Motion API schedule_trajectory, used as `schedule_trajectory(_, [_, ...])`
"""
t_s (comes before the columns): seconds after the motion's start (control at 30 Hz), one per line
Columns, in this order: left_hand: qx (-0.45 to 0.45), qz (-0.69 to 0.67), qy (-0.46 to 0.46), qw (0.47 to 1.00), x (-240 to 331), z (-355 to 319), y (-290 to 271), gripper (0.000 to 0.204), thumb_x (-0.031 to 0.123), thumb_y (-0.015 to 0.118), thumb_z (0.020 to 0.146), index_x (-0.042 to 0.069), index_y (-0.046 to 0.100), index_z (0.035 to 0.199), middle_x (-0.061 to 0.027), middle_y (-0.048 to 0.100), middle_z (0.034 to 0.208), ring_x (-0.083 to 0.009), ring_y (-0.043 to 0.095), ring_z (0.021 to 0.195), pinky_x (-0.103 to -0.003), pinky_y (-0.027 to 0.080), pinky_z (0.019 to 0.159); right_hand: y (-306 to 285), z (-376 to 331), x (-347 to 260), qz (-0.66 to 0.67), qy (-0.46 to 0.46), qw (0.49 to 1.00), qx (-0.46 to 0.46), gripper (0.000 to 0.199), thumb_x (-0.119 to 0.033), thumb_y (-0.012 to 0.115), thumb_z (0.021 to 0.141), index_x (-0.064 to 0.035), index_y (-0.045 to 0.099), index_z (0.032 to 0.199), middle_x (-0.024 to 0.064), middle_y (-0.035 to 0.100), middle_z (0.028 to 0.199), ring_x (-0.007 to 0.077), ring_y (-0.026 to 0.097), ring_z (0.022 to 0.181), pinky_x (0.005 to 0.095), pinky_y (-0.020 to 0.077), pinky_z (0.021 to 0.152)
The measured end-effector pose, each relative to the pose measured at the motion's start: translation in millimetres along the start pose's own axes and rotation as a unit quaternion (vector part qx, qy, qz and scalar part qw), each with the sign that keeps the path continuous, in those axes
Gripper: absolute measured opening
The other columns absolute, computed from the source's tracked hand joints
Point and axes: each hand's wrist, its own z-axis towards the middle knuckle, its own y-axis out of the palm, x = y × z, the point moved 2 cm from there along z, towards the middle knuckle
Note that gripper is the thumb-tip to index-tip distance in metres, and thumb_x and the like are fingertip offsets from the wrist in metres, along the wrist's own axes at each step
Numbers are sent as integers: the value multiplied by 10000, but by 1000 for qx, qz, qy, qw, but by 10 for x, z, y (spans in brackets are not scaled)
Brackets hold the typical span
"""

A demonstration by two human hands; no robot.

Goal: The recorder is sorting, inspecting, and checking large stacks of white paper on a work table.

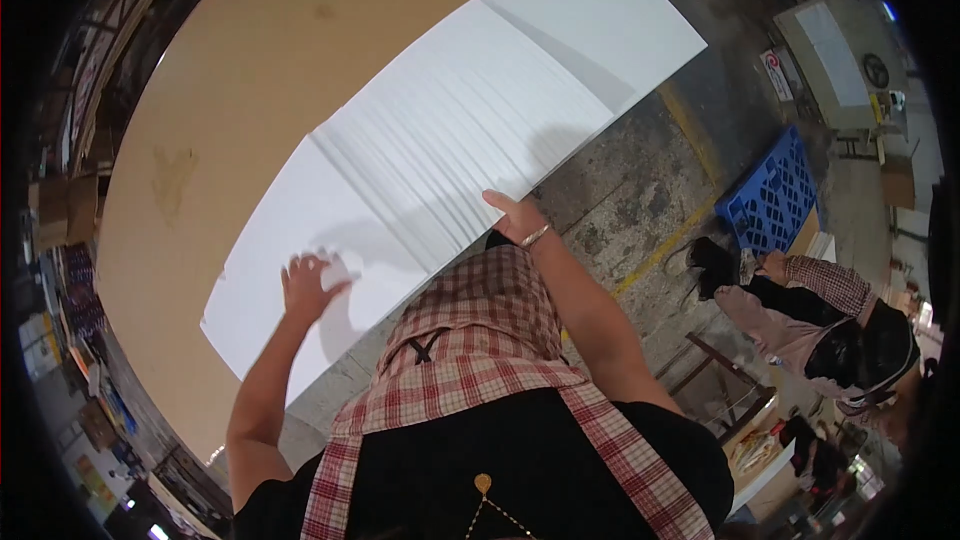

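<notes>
L fingers: spread wide, tips pressed flat on the white sheets [440,150], nothing pinched.
L hand [308,288]: palm down on the near-left part of the stack, close to its lower edge; shadow of the hand falls just right of it.
R fingers: held together, curled over the near edge of the sheets; thumb lies along the top. Can't tell how far they reach underneath.
R hand [517,217]: grips that edge about mid-length, thin bracelet [536,234] at the wrist.
Forearms: both bare, coming up from the lower edge; L from lower left, R from lower centre-right.
Sheets: big white stack, fanned into stepped layers thru the middle, running from lower left to upper right; top-right sheet lies flatter w/ a shadow crease beside it.
Where they sit: on a large tan board [240,70], near edge of the stack hanging out past the board's rim, over the floor.
Clothing: red-and-white check cloth [470,340] over a black top, straps running down each side.
Floor [630,190]: worn grey concrete w/ a yellow painted line, right of the board.
Crate [770,195]: blue plastic, lattice sides, on the floor well right of the R hand.
Other person [810,315]: crouched at far right, check sleeve, pinkish trousers, near the crate, well apart from the sheets.
</notes>
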Motion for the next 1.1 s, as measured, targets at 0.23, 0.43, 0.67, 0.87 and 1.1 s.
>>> schedule_trajectory(0.23, [238,-146,149,948,678,2281,-1160,682,470,549,875,-25,399,1319,-283,414,1319,-421,412,1216,-468,377,985,504,-92,219,304,60,951,28,634,-444,727,760,6,570,1179,66,604,1077,148,580,903,294,478,711])
schedule_trajectory(0.43, [136,-75,46,987,1377,2988,-1282,681,549,494,871,-11,478,1258,-252,478,1227,-397,478,1147,-480,410,949,534,-163,109,356,31,934,12,602,-399,715,788,27,561,1185,71,599,1116,143,593,922,283,504,719])
schedule_trajectory(0.67, [181,-56,56,980,1469,2856,-1324,676,576,490,857,21,502,1243,-219,520,1184,-390,509,1110,-479,429,923,543,-156,61,362,51,931,0,547,-303,707,815,65,539,1184,115,587,1152,165,593,971,292,505,781])
schedule_trajectory(0.87, [83,18,79,993,267,1684,-979,1110,667,665,656,87,159,1456,-222,194,1484,-402,261,1341,-528,263,1059,264,-187,185,341,-3,914,-221,408,-180,713,812,-33,568,1163,85,574,1168,190,552,1058,309,438,889])
schedule_trajectory(1.1, [-79,-73,-122,987,-62,-644,689,1459,381,917,383,270,-52,1468,-303,20,1484,-568,362,1193,-545,482,847,16,96,136,-128,-180,971,-90,553,-108,642,741,23,471,1250,210,556,1172,312,553,1037,365,425,912])
